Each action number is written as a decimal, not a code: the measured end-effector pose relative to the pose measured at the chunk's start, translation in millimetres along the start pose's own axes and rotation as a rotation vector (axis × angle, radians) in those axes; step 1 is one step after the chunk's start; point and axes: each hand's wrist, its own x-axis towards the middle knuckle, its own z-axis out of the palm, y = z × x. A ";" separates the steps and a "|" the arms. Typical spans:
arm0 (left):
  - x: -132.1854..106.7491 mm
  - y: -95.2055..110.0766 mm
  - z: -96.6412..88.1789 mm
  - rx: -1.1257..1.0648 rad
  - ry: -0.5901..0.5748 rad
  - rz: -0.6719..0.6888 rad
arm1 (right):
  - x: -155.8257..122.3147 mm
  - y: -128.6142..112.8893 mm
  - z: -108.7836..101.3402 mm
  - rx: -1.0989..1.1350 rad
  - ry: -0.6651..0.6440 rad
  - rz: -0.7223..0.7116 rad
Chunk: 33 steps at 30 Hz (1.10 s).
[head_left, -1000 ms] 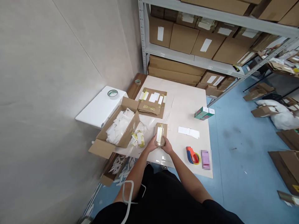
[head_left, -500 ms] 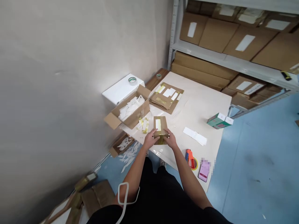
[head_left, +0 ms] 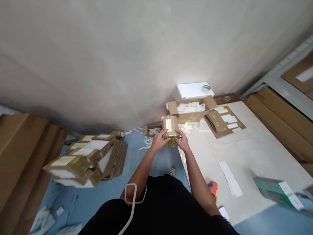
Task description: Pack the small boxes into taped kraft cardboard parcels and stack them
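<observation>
A small cardboard box [head_left: 173,124] with a white label on top and shiny tape on its near side is held out in front of me. My left hand [head_left: 159,141] grips its left side, thumb on the near face. On its right side, my right hand [head_left: 182,141] is closed with the thumb on the taped face. The box is over the left edge of the table [head_left: 207,153]. Just beyond it on the table stands an open carton [head_left: 193,116] with white paper pieces inside. Label scraps [head_left: 187,127] lie to the right of the held box.
A pile of taped boxes [head_left: 80,160] sits on the floor at left, beside tall cartons [head_left: 22,156]. White strips [head_left: 146,142] litter the floor near a small open box [head_left: 153,129]. Flattened cardboard [head_left: 226,122], a paper strip [head_left: 230,179], an orange tape dispenser [head_left: 213,188] and a green box [head_left: 278,192] are on the table.
My view has swung left, bringing the floor pile into sight. Both hands have carried the box from above the table toward its left edge, still gripping it.
</observation>
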 end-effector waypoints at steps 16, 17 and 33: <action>-229.7 -170.9 -257.2 -0.155 0.717 -0.368 | -42.3 -167.6 374.3 0.085 -0.661 -0.240; -243.4 -180.0 -268.0 -0.169 0.745 -0.383 | -49.6 -172.9 394.5 0.082 -0.683 -0.247; -318.7 -257.1 -345.8 -0.382 1.038 -0.504 | -79.4 -211.1 562.0 0.137 -0.975 -0.284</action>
